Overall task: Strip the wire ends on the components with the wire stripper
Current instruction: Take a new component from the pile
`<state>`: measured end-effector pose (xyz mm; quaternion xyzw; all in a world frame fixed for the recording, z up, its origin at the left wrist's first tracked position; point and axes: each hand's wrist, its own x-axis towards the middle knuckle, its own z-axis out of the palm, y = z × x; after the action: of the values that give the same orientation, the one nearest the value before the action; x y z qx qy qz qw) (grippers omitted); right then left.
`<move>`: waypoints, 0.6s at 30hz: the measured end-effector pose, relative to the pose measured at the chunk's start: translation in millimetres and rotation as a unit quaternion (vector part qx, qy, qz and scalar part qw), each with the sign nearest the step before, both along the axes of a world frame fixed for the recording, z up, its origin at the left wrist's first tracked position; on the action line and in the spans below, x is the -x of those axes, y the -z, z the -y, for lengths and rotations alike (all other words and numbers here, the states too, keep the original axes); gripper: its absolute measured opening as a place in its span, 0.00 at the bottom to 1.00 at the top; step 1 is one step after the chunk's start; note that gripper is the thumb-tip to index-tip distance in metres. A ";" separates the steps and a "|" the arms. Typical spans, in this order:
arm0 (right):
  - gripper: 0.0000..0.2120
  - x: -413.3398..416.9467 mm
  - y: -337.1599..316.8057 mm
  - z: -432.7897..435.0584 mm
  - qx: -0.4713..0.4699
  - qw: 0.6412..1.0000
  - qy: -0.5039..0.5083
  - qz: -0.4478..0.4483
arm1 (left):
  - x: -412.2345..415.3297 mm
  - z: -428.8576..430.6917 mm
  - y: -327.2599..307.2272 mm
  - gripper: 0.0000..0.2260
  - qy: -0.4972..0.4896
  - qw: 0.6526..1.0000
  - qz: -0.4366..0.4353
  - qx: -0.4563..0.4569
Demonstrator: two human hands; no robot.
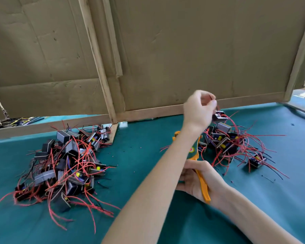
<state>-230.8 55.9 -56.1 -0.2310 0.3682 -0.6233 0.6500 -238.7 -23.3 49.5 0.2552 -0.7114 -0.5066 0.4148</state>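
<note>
My left hand (198, 110) reaches across to the right pile of components (231, 143) and pinches one small black component (218, 117) just above it, red wires trailing down from it. My right hand (201, 180) lies lower, near the table's middle, and grips the wire stripper (203, 188) by a yellow handle. The stripper's green body and other handle are partly hidden behind my left forearm. A second, larger pile of components (65, 164) with red and black wires lies at the left.
The table wears a teal cloth (144, 152) dotted with small bits of insulation. A cardboard screen on a wooden frame (148, 112) stands along the back edge. More wires (16, 121) lie behind it at the far left.
</note>
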 end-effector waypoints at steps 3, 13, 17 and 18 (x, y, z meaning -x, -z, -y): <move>0.09 3.5 -1.4 -1.2 -0.002 1.000 0.010 0.013 | 3.7 -4.8 14.9 0.18 0.072 0.987 0.146 0.005; 0.11 1.5 0.8 1.3 -0.012 0.999 0.027 0.035 | -165.9 70.2 20.3 0.11 -0.117 0.914 0.325 0.210; 0.11 -4.0 1.5 4.2 -0.003 1.000 0.009 -0.011 | -216.6 118.8 36.7 0.13 -0.266 0.791 0.494 0.245; 0.11 -4.9 2.1 4.6 0.000 1.000 0.006 -0.022 | -223.3 127.2 42.6 0.15 -0.277 0.755 0.542 0.245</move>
<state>-226.0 51.2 -58.1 -0.2424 0.3841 -0.6215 0.6383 -15.4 -150.5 6.9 0.5627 -0.8151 0.0449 0.1305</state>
